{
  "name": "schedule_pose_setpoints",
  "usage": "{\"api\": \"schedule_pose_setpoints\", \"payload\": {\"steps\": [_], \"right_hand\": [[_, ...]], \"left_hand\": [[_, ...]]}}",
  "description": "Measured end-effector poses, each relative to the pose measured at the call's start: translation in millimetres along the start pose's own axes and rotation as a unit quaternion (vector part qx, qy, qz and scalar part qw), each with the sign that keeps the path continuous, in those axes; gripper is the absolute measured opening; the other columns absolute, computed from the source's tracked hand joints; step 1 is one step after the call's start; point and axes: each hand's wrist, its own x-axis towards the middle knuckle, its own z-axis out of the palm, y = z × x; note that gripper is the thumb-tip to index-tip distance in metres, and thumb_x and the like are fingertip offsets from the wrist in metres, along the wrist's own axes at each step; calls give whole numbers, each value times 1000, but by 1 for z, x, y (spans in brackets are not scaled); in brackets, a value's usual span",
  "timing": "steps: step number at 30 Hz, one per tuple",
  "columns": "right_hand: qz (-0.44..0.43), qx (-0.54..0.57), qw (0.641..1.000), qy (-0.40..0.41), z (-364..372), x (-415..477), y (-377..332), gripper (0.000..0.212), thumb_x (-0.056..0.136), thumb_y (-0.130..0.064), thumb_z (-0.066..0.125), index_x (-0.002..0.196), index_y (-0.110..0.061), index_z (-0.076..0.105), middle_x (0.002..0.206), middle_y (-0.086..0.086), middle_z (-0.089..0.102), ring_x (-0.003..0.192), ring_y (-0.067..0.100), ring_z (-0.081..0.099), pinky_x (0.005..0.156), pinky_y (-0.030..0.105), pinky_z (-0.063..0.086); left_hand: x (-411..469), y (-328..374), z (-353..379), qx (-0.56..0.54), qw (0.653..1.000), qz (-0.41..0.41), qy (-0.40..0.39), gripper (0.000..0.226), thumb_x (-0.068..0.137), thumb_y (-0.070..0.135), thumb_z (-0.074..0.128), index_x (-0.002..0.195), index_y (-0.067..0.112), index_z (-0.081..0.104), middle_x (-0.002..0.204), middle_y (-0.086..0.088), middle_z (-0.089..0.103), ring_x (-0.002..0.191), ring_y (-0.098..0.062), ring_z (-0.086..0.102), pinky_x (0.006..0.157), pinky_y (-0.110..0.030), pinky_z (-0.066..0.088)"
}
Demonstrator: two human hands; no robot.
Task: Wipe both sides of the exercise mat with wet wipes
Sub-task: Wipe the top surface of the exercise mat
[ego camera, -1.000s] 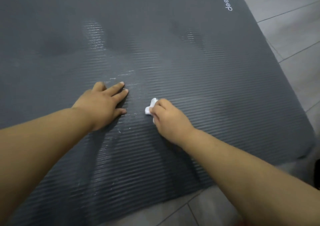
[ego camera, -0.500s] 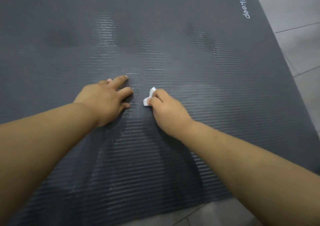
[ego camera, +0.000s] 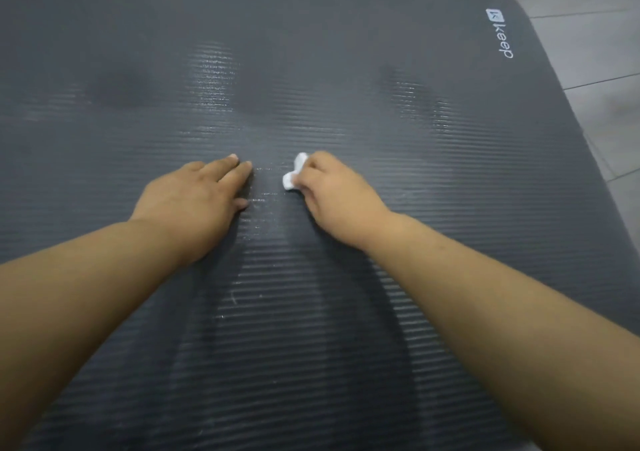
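Grey floor tiles (ego camera: 588, 52) are showing past the far right corner of the dark ribbed mat (ego camera: 346, 70). On the mat's middle, the left hand (ego camera: 194, 201) is pressing flat with straight fingers (ego camera: 239, 171); beside it, the right hand (ego camera: 332, 194) is pinching a white wipe (ego camera: 292, 175) against the mat.

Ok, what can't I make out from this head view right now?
Head view:
- the wet wipe: mostly hidden in the right hand's grip.
- the exercise mat: left and near edges cut off by the frame.
- its underside: hidden against the floor, wiped or not unknown.
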Motion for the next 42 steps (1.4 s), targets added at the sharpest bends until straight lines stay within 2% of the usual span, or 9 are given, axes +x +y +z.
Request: {"api": "schedule_pose_setpoints", "payload": {"steps": [3, 9, 17, 24, 28, 32, 35, 39, 42], "right_hand": [[-11, -61, 997, 50, -27, 7, 44, 34, 78, -4, 49, 105, -12, 69, 110, 18, 58, 102, 34, 57, 90, 35, 44], [445, -56, 872, 197, -64, 17, 116, 32, 89, -4, 42, 113, -8, 63, 120, 15, 56, 107, 29, 55, 84, 24, 37], [-15, -9, 1000, 20, -21, 24, 27, 38, 86, -31, 38, 105, -16, 67, 113, 8, 57, 108, 25, 54, 95, 27, 40], [447, -100, 864, 208, -93, -43, 159, 32, 87, 0, 46, 114, -5, 64, 121, 22, 55, 112, 33, 51, 91, 26, 38], [242, -35, 945, 219, -51, -26, 92, 31, 79, 6, 51, 99, -5, 71, 102, 19, 64, 97, 33, 60, 86, 24, 37], [-15, -33, 999, 23, -28, -42, 39, 30, 89, -11, 43, 108, -10, 66, 111, 12, 60, 101, 30, 56, 88, 32, 45], [66, -89, 987, 120, -59, -49, 114, 30, 77, 1, 51, 102, -3, 69, 107, 23, 61, 101, 32, 53, 90, 31, 39], [455, -60, 855, 242, -98, -63, 184, 33, 86, -5, 46, 113, -6, 65, 119, 18, 57, 107, 33, 56, 93, 26, 39], [360, -51, 897, 252, -75, -50, 139, 33, 80, 6, 50, 104, -5, 69, 109, 21, 62, 105, 30, 55, 91, 25, 38]], "left_hand": [[1, -1, 0, 10, 1000, 10, 1, 50, 99, 39, 26, 148, 28, 23, 156, 10, 17, 124, -23, 38, 106, -33, 33], [8, -5, 4, -19, 999, 16, 27, 46, 95, 38, 37, 136, 20, 48, 145, -1, 41, 110, -33, 46, 94, -46, 43], [11, 8, 10, -94, 990, 12, 105, 29, 90, 21, 57, 111, 2, 64, 132, -13, 52, 119, -40, 42, 102, -51, 36], [16, 37, 10, -82, 995, 49, 22, 54, 97, 36, 37, 148, 23, 24, 157, 1, 15, 145, -26, 12, 117, -37, 10], [18, 51, 10, -4, 999, 17, -33, 55, 98, 44, 20, 150, 29, 9, 158, 2, 1, 145, -29, 2, 116, -44, 7], [18, 57, 10, -9, 999, 0, -45, 59, 97, 48, 22, 150, 27, 11, 158, 0, 1, 145, -30, 1, 116, -47, 8], [17, 58, 11, -10, 999, 0, -36, 59, 96, 47, 25, 150, 25, 14, 158, -1, 3, 144, -32, 3, 115, -49, 9], [17, 61, 16, -5, 1000, -4, -27, 58, 97, 45, 25, 150, 25, 15, 158, -3, 4, 144, -32, 2, 115, -50, 8], [17, 62, 17, -9, 1000, -5, -19, 56, 97, 43, 27, 150, 25, 17, 158, -3, 5, 144, -33, 3, 114, -52, 8]]}}
